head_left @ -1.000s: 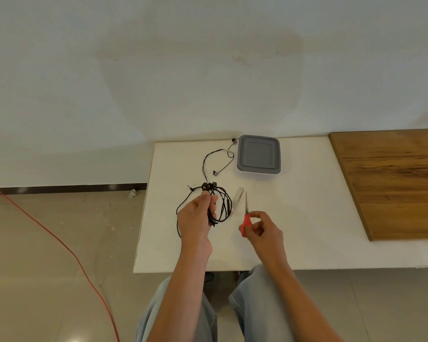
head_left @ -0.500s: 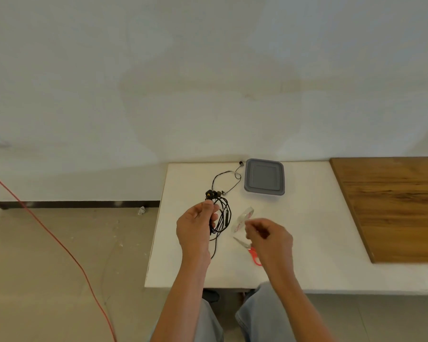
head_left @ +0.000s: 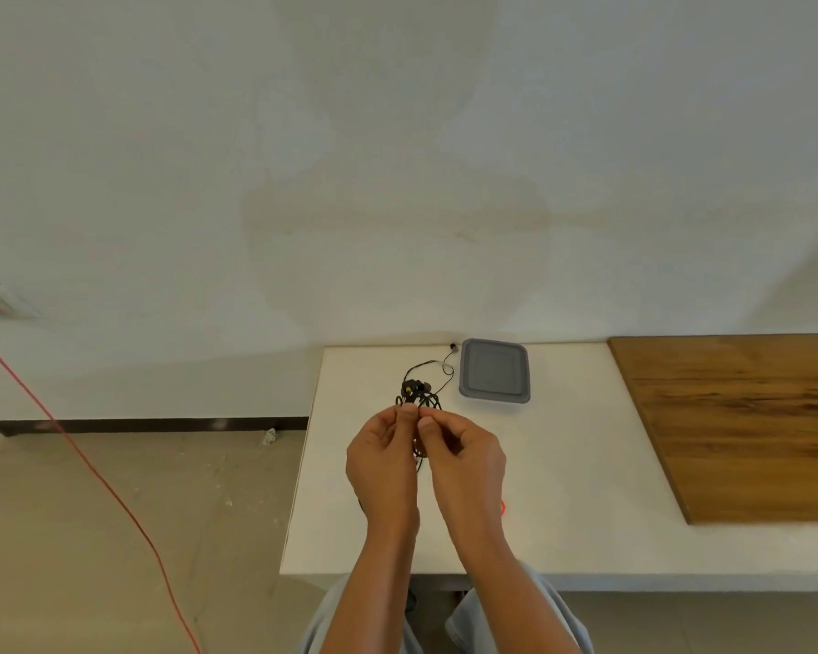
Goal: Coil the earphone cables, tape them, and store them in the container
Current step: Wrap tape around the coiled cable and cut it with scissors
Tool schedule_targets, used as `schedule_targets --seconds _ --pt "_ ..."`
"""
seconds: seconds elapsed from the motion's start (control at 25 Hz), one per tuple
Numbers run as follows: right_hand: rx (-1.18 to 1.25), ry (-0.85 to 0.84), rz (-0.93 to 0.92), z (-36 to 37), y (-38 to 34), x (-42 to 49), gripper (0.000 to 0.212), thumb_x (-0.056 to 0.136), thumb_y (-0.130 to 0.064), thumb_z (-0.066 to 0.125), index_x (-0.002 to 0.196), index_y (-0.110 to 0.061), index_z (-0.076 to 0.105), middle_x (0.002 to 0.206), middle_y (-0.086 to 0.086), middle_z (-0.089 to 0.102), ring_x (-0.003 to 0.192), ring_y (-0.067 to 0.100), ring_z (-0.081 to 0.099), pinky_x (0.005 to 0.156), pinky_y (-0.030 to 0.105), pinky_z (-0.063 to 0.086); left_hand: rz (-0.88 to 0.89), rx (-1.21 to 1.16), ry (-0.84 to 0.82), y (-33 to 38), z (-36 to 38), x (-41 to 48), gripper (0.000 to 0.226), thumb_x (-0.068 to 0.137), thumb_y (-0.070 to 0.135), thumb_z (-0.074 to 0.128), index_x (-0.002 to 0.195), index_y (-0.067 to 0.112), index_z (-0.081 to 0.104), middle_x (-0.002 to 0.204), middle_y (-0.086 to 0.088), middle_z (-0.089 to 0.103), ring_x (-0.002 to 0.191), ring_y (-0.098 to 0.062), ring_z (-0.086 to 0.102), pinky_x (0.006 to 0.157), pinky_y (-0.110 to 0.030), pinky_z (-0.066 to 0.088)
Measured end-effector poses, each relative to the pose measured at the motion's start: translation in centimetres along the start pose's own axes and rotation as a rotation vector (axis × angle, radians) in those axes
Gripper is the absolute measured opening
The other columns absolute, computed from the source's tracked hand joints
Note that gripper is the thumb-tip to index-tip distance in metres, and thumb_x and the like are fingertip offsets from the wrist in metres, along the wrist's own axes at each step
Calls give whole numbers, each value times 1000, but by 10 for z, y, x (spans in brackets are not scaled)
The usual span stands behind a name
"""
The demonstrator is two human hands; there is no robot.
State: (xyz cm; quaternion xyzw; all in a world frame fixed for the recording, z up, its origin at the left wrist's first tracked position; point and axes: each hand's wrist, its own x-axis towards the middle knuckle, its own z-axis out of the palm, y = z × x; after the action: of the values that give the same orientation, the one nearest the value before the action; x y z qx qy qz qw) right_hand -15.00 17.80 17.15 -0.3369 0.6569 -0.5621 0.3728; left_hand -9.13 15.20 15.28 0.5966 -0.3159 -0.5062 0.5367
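**Earphone cables pinched between both your hands above the bench**

The earphone cables sit bunched in a black coil over the white bench, near its left side, with your fingers covering the coil's lower half. A loose strand trails far and right to an earbud just beside the grey container, which is lidded. Tape is too small to make out between your fingertips. Only a red sliver of the scissors shows past your right wrist. Your left hand is closed in a pinch on the coil. Your right hand is curled, its thumb and forefinger pressed to the same bundle.
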Motion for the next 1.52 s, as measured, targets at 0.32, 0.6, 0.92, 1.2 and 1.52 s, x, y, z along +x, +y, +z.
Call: schedule_targets --seconds 0.32,0.6,0.92,1.2,1.52 --pt "262 9 176 -9 -2 -2 20 85 -9 69 87 -28 75 79 -4 77 78 14 73 68 20 57 -132 -126 -38 3 0 -11 10 87 11 68 85 17 76 86 -5 76 85 -21 70 74 -30 55" --pt "456 -32 409 -22 -3 6 8 83 -11 71 88 -13 77 83 6 76 73 15 71 67 22 56 -153 -138 -150 5 1 -15 12 84 17 70 94 12 77 92 -6 77 95 -23 70 86 -37 55" --pt "471 -29 511 -28 2 16 9 82 -13 73 75 -15 78 73 8 74 59 12 65 58 21 57 44 141 -207 7 2 -15 25 91 11 63 91 34 72 95 9 74 95 -8 67 84 -27 54" --pt "515 -107 614 -35 13 22 9 86 -6 67 84 -8 76 74 10 74 58 12 66 56 22 54 29 248 -328 9 -8 -2 21 87 10 68 93 29 77 87 9 73 81 2 67 64 -9 51" --pt "560 -239 699 -40 20 27 16 90 -5 61 100 0 72 86 12 72 76 18 62 69 27 56 -43 348 -426 10 -12 2 24 88 17 66 101 37 68 85 -7 69 78 -16 70 63 -21 55"
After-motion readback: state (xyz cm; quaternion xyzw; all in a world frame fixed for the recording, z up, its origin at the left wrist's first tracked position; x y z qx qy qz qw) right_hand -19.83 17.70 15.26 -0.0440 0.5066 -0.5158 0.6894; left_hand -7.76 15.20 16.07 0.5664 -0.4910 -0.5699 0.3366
